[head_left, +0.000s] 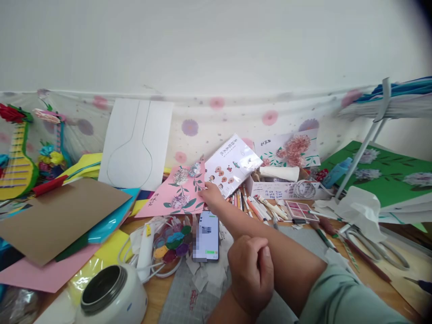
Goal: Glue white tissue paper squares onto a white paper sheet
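Note:
A pink sheet of paper (158, 202) bears pale crumpled-paper flowers and green leaves. My right hand (212, 197) reaches across to it, its fingers closed on the sheet's right edge. Nearer to me, my left hand (251, 270) is curled into a fist in front of my right forearm, and nothing shows in it. Just left of the fist lies a phone (208, 238) with its screen lit. Torn white paper scraps (211, 279) lie around the phone's lower end, over a grey cutting mat (180, 288).
A paint palette (173, 240), a white jar (113, 294) and coloured sheets (64, 216) crowd the left. A white sheet with an outline drawing (135, 144) leans on the wall. Pens (256, 207) lie mid-table. Scissors (378, 245) and a metal stand (357, 157) occupy the right.

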Demonstrator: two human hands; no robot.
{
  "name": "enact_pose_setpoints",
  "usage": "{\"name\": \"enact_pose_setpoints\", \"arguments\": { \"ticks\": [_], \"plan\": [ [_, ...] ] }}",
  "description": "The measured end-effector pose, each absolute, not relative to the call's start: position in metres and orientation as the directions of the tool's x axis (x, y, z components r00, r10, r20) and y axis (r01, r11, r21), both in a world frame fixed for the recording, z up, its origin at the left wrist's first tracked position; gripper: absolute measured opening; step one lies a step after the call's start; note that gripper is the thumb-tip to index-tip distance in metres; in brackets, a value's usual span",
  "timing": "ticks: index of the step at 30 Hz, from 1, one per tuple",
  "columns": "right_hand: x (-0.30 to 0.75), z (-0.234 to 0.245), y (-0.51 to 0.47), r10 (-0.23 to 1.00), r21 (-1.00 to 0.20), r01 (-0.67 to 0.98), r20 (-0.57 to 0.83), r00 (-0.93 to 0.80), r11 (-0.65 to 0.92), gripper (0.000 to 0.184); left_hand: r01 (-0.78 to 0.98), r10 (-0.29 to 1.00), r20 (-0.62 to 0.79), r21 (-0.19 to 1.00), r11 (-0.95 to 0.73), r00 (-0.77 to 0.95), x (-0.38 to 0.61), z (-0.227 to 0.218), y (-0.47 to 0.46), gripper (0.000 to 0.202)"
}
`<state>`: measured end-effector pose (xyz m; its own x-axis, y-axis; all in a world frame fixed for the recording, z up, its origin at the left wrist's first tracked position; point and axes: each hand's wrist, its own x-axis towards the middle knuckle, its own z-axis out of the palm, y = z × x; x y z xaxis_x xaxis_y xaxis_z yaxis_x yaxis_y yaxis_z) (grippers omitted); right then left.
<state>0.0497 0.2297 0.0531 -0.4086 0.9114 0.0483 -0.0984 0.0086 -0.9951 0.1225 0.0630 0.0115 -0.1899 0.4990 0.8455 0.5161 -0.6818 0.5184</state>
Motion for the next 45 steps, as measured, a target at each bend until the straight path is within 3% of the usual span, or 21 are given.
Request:
{"name": "enact_pose_setpoints", "arguments": {
  "ticks": [5,9,13,16,19,22,25,28,33,38,42,45],
  "plan": [
    [0.134,0.077,0.226,0.919,-0.947,-0.315,0.183,-0.35,0.068,0.028,0.347,0.654,0.717,0.693,-0.632,-0.242,0.12,0.005,0.074,0.012],
    [0.233,0.075,0.209,0.937,-0.885,-0.453,0.243,-0.252,0.108,0.041,0.128,0.808,0.489,0.871,-0.475,-0.329,0.12,-0.006,0.093,0.013],
    [0.32,0.054,0.179,0.96,-0.836,-0.529,0.25,-0.125,0.149,0.044,-0.15,0.912,0.231,0.944,-0.295,-0.34,0.12,-0.007,0.107,0.031],
    [0.364,0.037,0.15,0.969,-0.824,-0.538,0.241,-0.051,0.177,0.044,-0.351,0.972,0.09,0.922,-0.164,-0.217,0.115,0.008,0.107,0.053],
    [0.39,0.026,0.12,0.97,-0.838,-0.508,0.243,-0.016,0.201,0.043,-0.526,0.996,-0.035,0.847,0.073,0.081,0.113,0.022,0.102,0.072],
    [0.401,0.022,0.097,0.97,-0.87,-0.452,0.242,-0.037,0.2,0.039,-0.522,0.949,-0.144,0.807,0.276,0.279,0.121,0.023,0.094,0.08],
    [0.403,0.025,0.08,0.967,-0.901,-0.39,0.24,-0.087,0.189,0.038,-0.474,0.969,-0.111,0.856,0.206,0.221,0.139,0.014,0.089,0.105],
    [0.404,0.031,0.065,0.953,-0.916,-0.347,0.264,-0.146,0.201,0.04,-0.481,0.993,-0.005,0.874,0.063,0.122,0.153,0.006,0.089,0.118],
    [0.402,0.019,0.041,0.972,-0.855,-0.503,0.209,-0.107,0.128,0.041,-0.522,0.995,-0.003,0.851,0.053,0.097,0.154,0.009,0.084,0.104],
    [0.39,-0.013,0.022,0.983,-0.766,-0.643,0.129,-0.133,0.013,0.055,-0.601,0.991,0.04,0.798,0.044,0.126,0.147,0.017,0.077,0.095],
    [0.369,-0.014,0.022,0.999,-0.821,-0.569,0.043,0.017,0.045,0.037,-0.63,0.989,0.079,0.776,0.019,0.128,0.149,0.016,0.077,0.087],
    [0.343,-0.011,0.026,0.993,-0.867,-0.489,0.045,0.111,0.094,0.035,-0.651,0.982,0.136,0.759,-0.018,0.131,0.152,0.013,0.076,0.083]
  ]
}}
